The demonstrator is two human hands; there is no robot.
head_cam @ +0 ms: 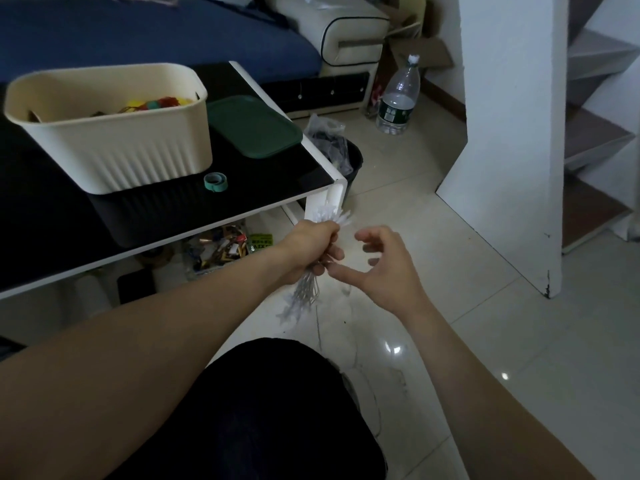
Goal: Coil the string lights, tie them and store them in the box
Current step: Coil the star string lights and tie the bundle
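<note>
While the left hand (313, 245) clamps its fist round the bundled string lights (311, 271), the white bulbs fan out above the knuckles and the loops of wire droop below them, out over the floor just off the corner of the table (52, 216). The right hand (381, 268) sits just beside it, fingers spread and loosely curved, thumb reaching toward the bundle, holding nothing that can be made out. A thin tail of wire (318, 330) trails down from the bundle to the tiles, so the coiling looks nearly done but not finished. The smart play here, by my reading, is for the right hand to gather that tail and lay it in loops the same length as the others, with the left keeping firm pressure at the middle so nothing slips. Over on the table, 1 small green tie (215, 182) lies rolled up in front of the cream box (114, 133), and the green lid (252, 126) lies just beside the box, which already holds some colourful bits. Tying should go round the middle of the bundle, snug enough to hold without crushing bulbs.
</note>
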